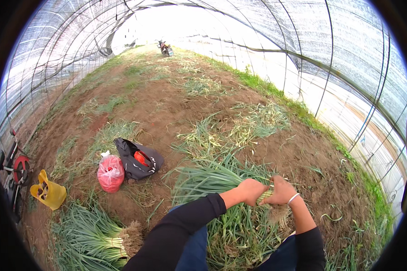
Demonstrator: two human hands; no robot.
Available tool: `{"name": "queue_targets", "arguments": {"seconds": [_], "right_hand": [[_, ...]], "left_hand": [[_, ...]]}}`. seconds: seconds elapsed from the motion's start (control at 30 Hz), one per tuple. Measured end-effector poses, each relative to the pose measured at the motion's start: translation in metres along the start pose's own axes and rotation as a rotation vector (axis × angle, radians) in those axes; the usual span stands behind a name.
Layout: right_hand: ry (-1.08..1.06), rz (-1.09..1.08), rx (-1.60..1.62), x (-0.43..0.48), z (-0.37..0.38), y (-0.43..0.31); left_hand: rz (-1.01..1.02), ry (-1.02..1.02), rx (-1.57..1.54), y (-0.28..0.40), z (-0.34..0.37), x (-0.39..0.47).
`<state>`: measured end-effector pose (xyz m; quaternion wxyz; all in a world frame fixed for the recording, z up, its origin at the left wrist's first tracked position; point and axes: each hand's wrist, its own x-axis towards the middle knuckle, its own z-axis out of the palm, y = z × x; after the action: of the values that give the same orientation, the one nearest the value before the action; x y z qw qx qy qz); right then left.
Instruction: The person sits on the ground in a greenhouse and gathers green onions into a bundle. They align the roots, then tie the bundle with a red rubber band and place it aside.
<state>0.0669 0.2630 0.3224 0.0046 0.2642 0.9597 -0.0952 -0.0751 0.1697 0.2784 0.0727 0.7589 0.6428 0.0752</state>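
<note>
Both my hands grip one bunch of green onions [210,179] held across in front of me. Its long leaves fan out to the left, and its fibrous roots [278,215] hang below my right hand. My left hand [252,191] is wrapped around the stalks on the leaf side. Close beside it, my right hand [280,191] grasps the pale lower stalks, with a white band on that wrist. Beneath the bunch, between my legs, lies a heap of loose green leaves [237,233]. Whether a tie goes around the held stalks is hidden by my fingers.
Tied green onion bundles [95,240] lie at lower left. Beyond them stand a yellow bag [52,194], a red plastic bag [111,173] and a black bag [137,159]. Leaf litter [257,120] covers soil ahead. A motorcycle [164,48] stands far off inside the plastic tunnel.
</note>
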Motion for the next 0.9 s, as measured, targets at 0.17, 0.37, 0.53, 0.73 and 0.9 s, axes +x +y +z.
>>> {"name": "queue_targets", "arguments": {"seconds": [0.17,0.37,0.53,0.73,0.9], "right_hand": [[-0.579,-0.029,0.298,0.019,0.007,0.023],[-0.251,0.059,-0.148,0.005,0.022,0.018],[0.167,0.137,-0.097,-0.009,0.006,0.033],[-0.589,0.136,0.792,0.011,0.015,0.056],[-0.013,-0.096,0.965,0.022,0.023,-0.025]], "left_hand": [[0.134,0.041,0.132,0.005,0.014,0.005],[0.033,-0.049,0.085,-0.007,0.019,0.013],[-0.221,0.115,-0.175,-0.036,0.002,0.017],[-0.161,0.281,-0.707,-0.056,-0.008,0.019],[-0.332,0.253,-0.696,-0.062,0.013,0.033]]}}
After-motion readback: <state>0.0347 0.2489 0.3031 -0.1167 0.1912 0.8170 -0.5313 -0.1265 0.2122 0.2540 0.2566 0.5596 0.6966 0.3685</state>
